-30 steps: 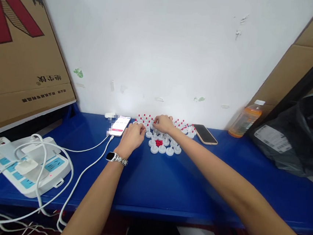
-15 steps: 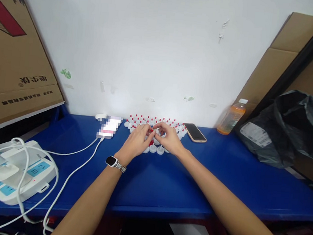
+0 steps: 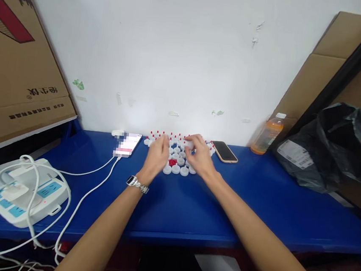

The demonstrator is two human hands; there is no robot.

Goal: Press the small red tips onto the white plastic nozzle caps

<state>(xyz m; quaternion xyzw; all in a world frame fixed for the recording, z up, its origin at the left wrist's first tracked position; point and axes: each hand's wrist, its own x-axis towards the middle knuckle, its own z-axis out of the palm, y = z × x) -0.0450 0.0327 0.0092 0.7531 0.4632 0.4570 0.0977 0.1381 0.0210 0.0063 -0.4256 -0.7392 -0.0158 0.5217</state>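
White caps (image 3: 176,169) lie clustered on the blue table (image 3: 192,209) near the wall, some with red tips, around a small heap of red pieces (image 3: 172,162). I see my right hand (image 3: 199,156) pinching one white cap (image 3: 189,145) above the cluster. My left hand (image 3: 156,156) hovers beside it, and I cannot tell whether its fingers grip anything.

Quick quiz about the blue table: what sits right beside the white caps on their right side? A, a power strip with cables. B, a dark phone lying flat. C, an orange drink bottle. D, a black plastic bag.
B: the dark phone lies flat just right of the white caps, nearer to them than the bottle and the black bag, which are farther right, and the power strip, which is far left.
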